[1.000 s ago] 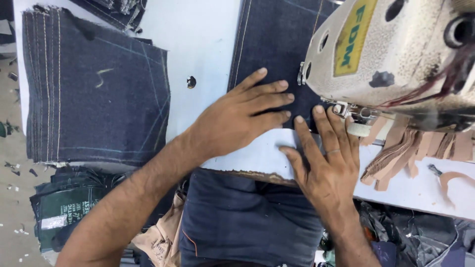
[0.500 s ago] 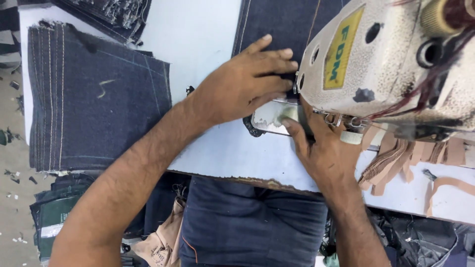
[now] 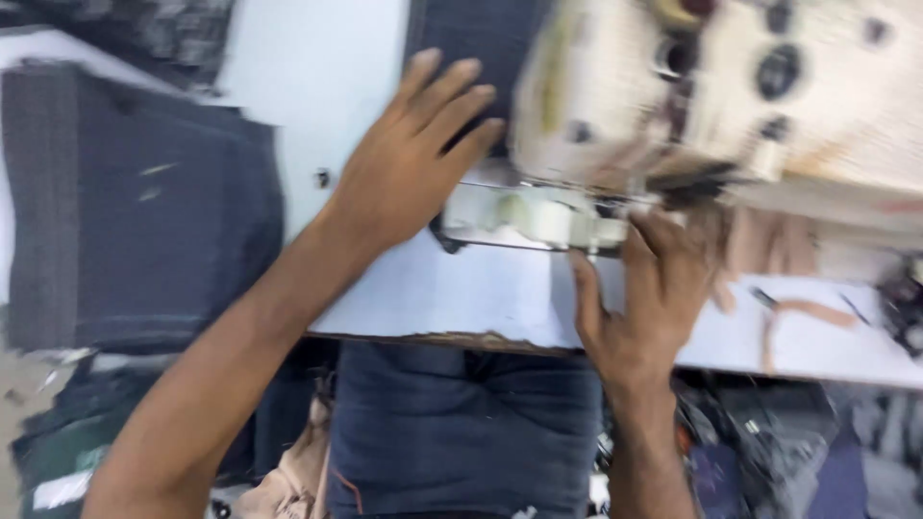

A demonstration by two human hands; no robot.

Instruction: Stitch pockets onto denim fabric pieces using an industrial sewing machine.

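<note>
At six o'clock dark denim covers the person's lap (image 3: 461, 423). The right hand (image 3: 649, 293), at four o'clock, lies open and flat on the white table (image 3: 461, 293) beneath the blurred cream sewing machine (image 3: 731, 86). The left hand (image 3: 409, 163), fingers spread, presses the dark blue denim panel (image 3: 471, 43) at twelve. A stack of denim pieces (image 3: 135, 207) sits at nine.
</note>
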